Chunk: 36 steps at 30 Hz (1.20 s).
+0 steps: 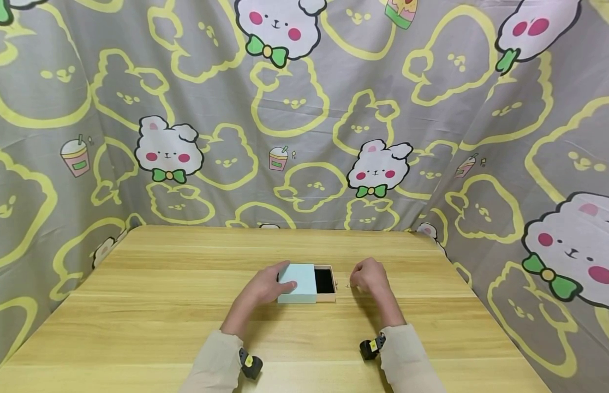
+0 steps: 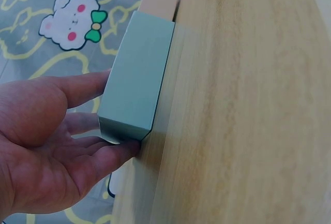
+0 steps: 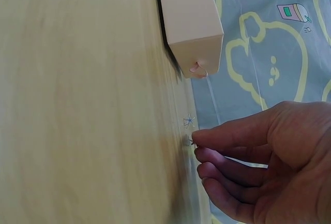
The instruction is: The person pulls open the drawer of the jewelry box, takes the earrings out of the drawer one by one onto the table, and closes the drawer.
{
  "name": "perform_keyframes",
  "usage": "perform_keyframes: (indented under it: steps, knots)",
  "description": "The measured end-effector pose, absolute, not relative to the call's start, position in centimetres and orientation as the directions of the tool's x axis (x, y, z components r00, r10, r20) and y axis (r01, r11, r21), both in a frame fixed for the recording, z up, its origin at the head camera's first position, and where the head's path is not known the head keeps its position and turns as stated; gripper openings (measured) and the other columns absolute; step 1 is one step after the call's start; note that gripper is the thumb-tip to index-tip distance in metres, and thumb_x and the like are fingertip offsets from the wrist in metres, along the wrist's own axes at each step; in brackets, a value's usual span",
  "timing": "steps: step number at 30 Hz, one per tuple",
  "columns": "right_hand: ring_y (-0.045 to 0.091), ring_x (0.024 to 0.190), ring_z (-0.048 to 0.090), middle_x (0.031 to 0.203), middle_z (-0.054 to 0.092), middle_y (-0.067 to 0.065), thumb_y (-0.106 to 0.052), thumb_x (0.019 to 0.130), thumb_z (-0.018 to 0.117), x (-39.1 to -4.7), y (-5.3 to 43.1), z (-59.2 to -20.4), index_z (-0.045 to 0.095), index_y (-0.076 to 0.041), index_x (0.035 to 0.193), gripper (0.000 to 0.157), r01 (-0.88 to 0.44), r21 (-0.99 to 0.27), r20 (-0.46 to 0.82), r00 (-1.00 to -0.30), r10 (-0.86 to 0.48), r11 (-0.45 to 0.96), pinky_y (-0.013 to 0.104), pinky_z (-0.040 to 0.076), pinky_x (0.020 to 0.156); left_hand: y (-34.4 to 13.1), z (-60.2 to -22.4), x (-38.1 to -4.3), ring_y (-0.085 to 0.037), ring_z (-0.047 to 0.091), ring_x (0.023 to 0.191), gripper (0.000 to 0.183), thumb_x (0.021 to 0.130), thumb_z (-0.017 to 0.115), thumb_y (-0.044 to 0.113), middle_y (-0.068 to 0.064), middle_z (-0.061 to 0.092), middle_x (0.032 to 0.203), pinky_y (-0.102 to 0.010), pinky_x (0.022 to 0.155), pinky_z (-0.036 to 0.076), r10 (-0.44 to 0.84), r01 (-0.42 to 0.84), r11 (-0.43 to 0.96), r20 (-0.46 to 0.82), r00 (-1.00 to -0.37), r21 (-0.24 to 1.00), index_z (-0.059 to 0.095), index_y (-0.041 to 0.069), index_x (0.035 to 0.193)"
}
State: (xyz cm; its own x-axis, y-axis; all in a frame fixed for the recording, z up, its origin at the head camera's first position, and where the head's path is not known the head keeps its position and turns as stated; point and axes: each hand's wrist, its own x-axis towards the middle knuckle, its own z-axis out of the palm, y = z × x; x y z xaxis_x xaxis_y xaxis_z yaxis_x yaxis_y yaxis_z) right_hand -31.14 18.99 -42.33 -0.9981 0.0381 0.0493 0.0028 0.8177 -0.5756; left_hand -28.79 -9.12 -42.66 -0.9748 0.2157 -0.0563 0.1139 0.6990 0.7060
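A pale blue box sleeve (image 1: 297, 281) lies on the table with its pink drawer (image 1: 326, 298) slid partly out to the right, showing a black lining (image 1: 325, 280). My left hand (image 1: 265, 283) grips the sleeve's left end, thumb over the top and fingers round the far side. To the right of the drawer, my right hand (image 1: 370, 275) pinches a tiny shiny piece (image 3: 191, 142) between thumb and fingertips; I cannot tell its kind. Just beyond those fingertips shows a small star-shaped wire ornament (image 3: 189, 120). A little ribbon pull (image 3: 197, 70) sticks out of the drawer's end.
The box and both hands are on a wooden table (image 1: 152, 305). A grey curtain (image 1: 304, 120) with yellow outlines and white cartoon animals hangs round its back and sides. Black wrist cameras (image 1: 251, 364) sit on both sleeve cuffs.
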Motion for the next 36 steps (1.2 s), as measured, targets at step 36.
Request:
perform_keyframes:
  steps: [36]
  knots:
    - [0.021,0.074,0.064,0.078,0.073,0.007,-0.013,0.092,0.065,-31.51,18.48,-42.12,0.078,0.0,0.092,0.018,0.018,-0.64,0.041,-0.998,0.057,0.768,0.036,0.053,0.07,-9.13,-42.61,-28.67,-0.036,0.053,0.131,0.065,0.096,0.07,0.035,-0.02,0.053,0.149,-0.056,0.106,0.044,0.212,0.111,0.698,-0.056,-0.976,0.708,0.046,0.013,0.153]
